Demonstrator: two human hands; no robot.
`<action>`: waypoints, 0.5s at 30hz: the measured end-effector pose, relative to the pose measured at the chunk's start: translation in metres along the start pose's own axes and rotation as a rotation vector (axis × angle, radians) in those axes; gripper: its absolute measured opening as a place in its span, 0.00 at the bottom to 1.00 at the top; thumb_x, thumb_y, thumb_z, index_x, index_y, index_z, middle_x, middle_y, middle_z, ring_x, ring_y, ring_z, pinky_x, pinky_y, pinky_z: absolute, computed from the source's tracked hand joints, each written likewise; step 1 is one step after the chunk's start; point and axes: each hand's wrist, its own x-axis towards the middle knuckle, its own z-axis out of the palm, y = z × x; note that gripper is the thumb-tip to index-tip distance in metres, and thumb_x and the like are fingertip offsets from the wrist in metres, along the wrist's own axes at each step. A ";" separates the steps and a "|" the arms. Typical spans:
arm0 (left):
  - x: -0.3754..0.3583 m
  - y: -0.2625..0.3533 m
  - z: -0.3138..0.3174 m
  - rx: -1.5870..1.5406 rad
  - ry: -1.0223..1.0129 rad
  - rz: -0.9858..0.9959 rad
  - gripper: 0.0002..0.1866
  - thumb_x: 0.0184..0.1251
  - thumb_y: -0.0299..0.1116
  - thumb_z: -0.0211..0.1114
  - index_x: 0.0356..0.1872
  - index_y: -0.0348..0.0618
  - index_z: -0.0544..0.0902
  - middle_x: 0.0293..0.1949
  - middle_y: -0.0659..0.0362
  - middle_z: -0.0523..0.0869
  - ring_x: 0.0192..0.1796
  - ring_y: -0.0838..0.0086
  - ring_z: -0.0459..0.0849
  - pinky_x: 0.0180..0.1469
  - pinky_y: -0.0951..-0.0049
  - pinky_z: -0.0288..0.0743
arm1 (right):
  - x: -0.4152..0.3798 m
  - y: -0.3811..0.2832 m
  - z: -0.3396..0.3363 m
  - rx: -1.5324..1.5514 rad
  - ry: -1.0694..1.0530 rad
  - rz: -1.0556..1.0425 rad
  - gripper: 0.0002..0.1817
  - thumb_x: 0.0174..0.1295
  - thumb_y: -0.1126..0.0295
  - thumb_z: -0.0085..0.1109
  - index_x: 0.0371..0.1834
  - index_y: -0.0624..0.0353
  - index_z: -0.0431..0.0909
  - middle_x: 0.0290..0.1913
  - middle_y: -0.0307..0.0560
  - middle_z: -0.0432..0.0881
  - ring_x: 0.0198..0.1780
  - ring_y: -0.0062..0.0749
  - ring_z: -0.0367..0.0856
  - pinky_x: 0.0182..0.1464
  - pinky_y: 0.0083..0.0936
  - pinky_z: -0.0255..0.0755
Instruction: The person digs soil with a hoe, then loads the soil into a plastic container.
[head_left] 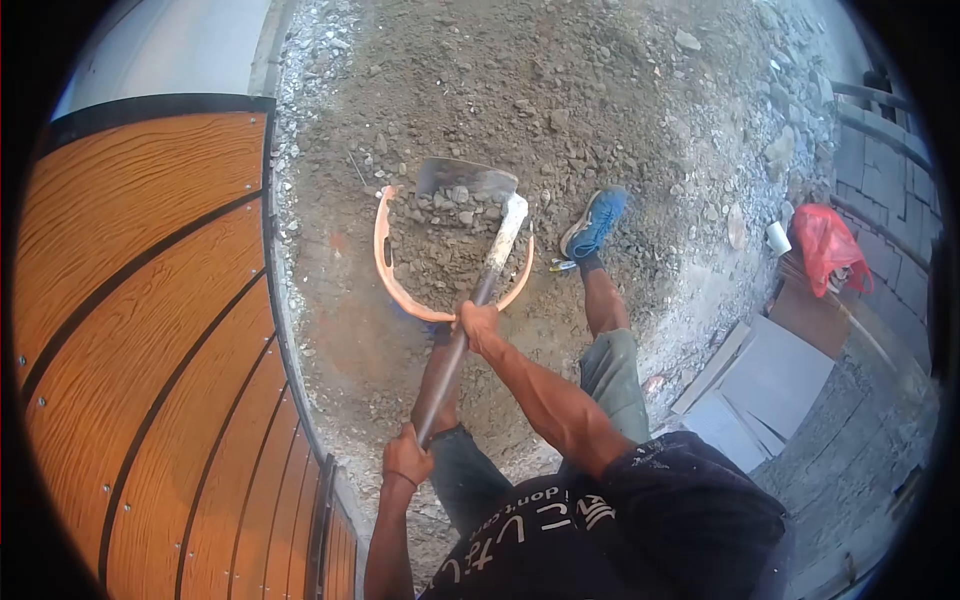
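My right hand (478, 324) is wrapped around the middle of a hoe's handle, and further back my left hand (407, 456) grips the same handle near its end. The hoe (466, 178) has a wide, dirt-covered metal blade beyond the far side of an orange dustpan-like scoop (391, 278), open at the front. Soil and small stones (455, 240) lie inside the scoop and against the blade. The handle passes over the scoop's near rim. Part of the scoop's right side is hidden behind the handle.
My foot in a blue shoe (597, 222) stands right of the scoop. Wood-look panels (150, 290) run along the left. At right lie a red plastic bag (828, 245), a white cup (778, 238) and flat boards (775, 375). Loose rubble (560, 90) covers the ground ahead.
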 end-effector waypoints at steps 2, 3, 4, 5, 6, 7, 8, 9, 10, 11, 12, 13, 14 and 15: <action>-0.039 -0.008 0.023 -0.049 0.018 -0.067 0.18 0.47 0.31 0.67 0.39 0.35 0.74 0.29 0.39 0.83 0.36 0.43 0.83 0.41 0.51 0.77 | -0.038 0.021 -0.015 0.043 -0.043 -0.078 0.10 0.47 0.74 0.58 0.31 0.70 0.75 0.19 0.51 0.77 0.18 0.37 0.78 0.20 0.34 0.73; -0.062 -0.004 0.031 -0.053 0.013 -0.112 0.17 0.46 0.31 0.67 0.37 0.36 0.75 0.28 0.40 0.83 0.35 0.44 0.83 0.40 0.51 0.77 | -0.054 0.028 -0.025 -0.026 -0.013 -0.088 0.10 0.47 0.75 0.58 0.31 0.70 0.75 0.20 0.52 0.78 0.18 0.36 0.78 0.20 0.33 0.73; -0.085 -0.004 0.043 -0.053 -0.006 -0.152 0.18 0.44 0.32 0.67 0.37 0.37 0.75 0.28 0.41 0.83 0.34 0.45 0.83 0.39 0.52 0.77 | -0.074 0.037 -0.039 -0.096 0.022 -0.089 0.10 0.47 0.75 0.58 0.32 0.70 0.75 0.21 0.52 0.78 0.19 0.36 0.79 0.21 0.32 0.74; -0.107 -0.003 0.055 -0.074 0.013 -0.157 0.18 0.43 0.32 0.68 0.37 0.38 0.75 0.28 0.42 0.84 0.33 0.45 0.83 0.39 0.52 0.77 | -0.096 0.042 -0.053 -0.086 0.009 -0.061 0.11 0.46 0.75 0.58 0.32 0.70 0.75 0.21 0.51 0.78 0.19 0.36 0.79 0.21 0.32 0.74; -0.125 0.004 0.060 -0.107 -0.004 -0.186 0.19 0.42 0.32 0.68 0.38 0.39 0.76 0.28 0.42 0.84 0.33 0.45 0.83 0.38 0.52 0.77 | -0.107 0.039 -0.066 -0.077 -0.010 -0.043 0.11 0.45 0.76 0.59 0.33 0.70 0.75 0.22 0.51 0.78 0.19 0.35 0.79 0.21 0.32 0.74; -0.134 0.008 0.070 -0.121 -0.004 -0.193 0.18 0.42 0.32 0.68 0.38 0.39 0.76 0.28 0.42 0.84 0.33 0.45 0.83 0.38 0.51 0.77 | -0.108 0.033 -0.076 -0.084 -0.014 -0.054 0.11 0.45 0.76 0.59 0.33 0.70 0.75 0.22 0.51 0.78 0.19 0.35 0.79 0.21 0.32 0.74; -0.139 0.014 0.076 -0.131 -0.009 -0.200 0.18 0.42 0.32 0.68 0.38 0.40 0.76 0.28 0.42 0.84 0.33 0.45 0.83 0.38 0.51 0.77 | -0.107 0.029 -0.086 -0.102 0.017 -0.076 0.12 0.45 0.77 0.59 0.34 0.70 0.74 0.22 0.51 0.78 0.19 0.35 0.78 0.21 0.32 0.74; -0.129 0.031 0.076 -0.137 -0.005 -0.202 0.18 0.42 0.32 0.68 0.38 0.40 0.76 0.28 0.42 0.84 0.33 0.45 0.83 0.38 0.51 0.77 | -0.102 0.024 -0.096 -0.122 0.048 -0.096 0.12 0.45 0.78 0.59 0.35 0.69 0.73 0.23 0.51 0.78 0.19 0.35 0.78 0.20 0.31 0.73; -0.109 0.056 0.072 -0.170 0.064 -0.140 0.18 0.42 0.32 0.69 0.38 0.40 0.76 0.28 0.42 0.83 0.33 0.44 0.83 0.38 0.51 0.76 | -0.077 0.013 -0.105 -0.073 0.031 -0.127 0.13 0.45 0.79 0.59 0.36 0.69 0.71 0.22 0.50 0.78 0.19 0.35 0.78 0.20 0.31 0.74; -0.085 0.081 0.067 -0.196 0.130 -0.073 0.19 0.43 0.32 0.69 0.38 0.39 0.76 0.28 0.41 0.83 0.33 0.44 0.83 0.37 0.50 0.76 | -0.046 -0.009 -0.114 -0.017 0.018 -0.155 0.14 0.44 0.80 0.59 0.37 0.68 0.70 0.22 0.49 0.77 0.19 0.35 0.78 0.20 0.31 0.74; -0.053 0.105 0.062 -0.120 0.146 -0.040 0.20 0.46 0.36 0.69 0.39 0.39 0.76 0.28 0.42 0.84 0.33 0.44 0.83 0.38 0.50 0.76 | -0.040 -0.063 -0.122 0.069 -0.057 -0.148 0.14 0.45 0.81 0.58 0.37 0.67 0.69 0.22 0.48 0.76 0.19 0.34 0.77 0.19 0.31 0.74; -0.013 0.133 0.058 -0.042 0.158 -0.005 0.21 0.49 0.39 0.70 0.41 0.39 0.75 0.29 0.42 0.84 0.33 0.45 0.84 0.38 0.49 0.76 | 0.015 -0.086 -0.128 0.056 -0.023 -0.339 0.15 0.45 0.81 0.58 0.37 0.67 0.68 0.23 0.48 0.75 0.19 0.34 0.77 0.19 0.31 0.73; 0.030 0.164 0.049 -0.076 0.213 0.065 0.22 0.51 0.40 0.69 0.43 0.38 0.75 0.31 0.39 0.83 0.33 0.43 0.83 0.40 0.48 0.75 | 0.021 -0.147 -0.133 0.036 0.040 -0.372 0.16 0.42 0.78 0.60 0.37 0.65 0.69 0.24 0.47 0.76 0.21 0.34 0.78 0.22 0.32 0.73; 0.070 0.206 0.027 -0.079 0.137 0.047 0.22 0.53 0.39 0.68 0.44 0.36 0.75 0.33 0.38 0.83 0.35 0.44 0.84 0.41 0.49 0.76 | 0.045 -0.198 -0.137 0.108 0.020 -0.407 0.14 0.44 0.80 0.59 0.35 0.69 0.69 0.23 0.48 0.75 0.18 0.33 0.76 0.18 0.30 0.72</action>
